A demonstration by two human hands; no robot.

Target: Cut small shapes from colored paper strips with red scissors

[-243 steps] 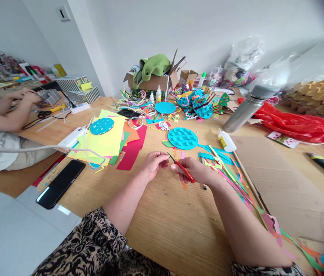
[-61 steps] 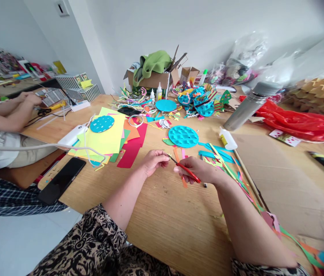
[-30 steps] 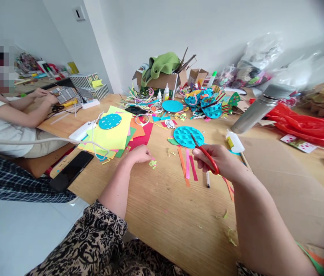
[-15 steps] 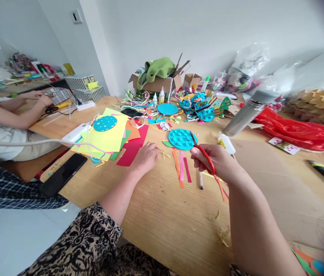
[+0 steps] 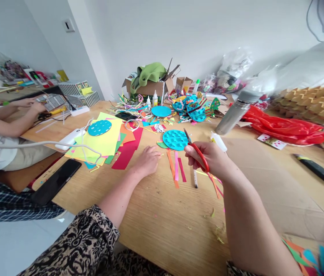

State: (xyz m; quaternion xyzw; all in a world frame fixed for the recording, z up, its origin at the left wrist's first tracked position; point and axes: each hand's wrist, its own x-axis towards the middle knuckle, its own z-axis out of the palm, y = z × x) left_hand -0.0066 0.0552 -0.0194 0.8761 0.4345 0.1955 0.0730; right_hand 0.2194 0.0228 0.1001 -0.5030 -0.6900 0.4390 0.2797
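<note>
Head view: right hand [image 5: 214, 156] grips red scissors [image 5: 201, 155]; left hand [image 5: 147, 161] low at table [image 5: 162, 214], hold can't be told. Likely between snips; another needs left hand feeding them.

Silver flask [image 5: 231, 117] is nr red bag [image 5: 285, 124], blk phone [image 5: 56, 181] to L

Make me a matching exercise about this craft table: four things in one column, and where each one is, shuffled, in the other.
Things:
1. Scissors
2. Green cloth
3. Metal bottle
4. Dotted blue disc

Places:
A. On the yellow paper
B. Beside the red plastic
C. In the person's right hand
D. At the top of a cardboard box

Right pairs: 1-C, 2-D, 3-B, 4-A.
</note>
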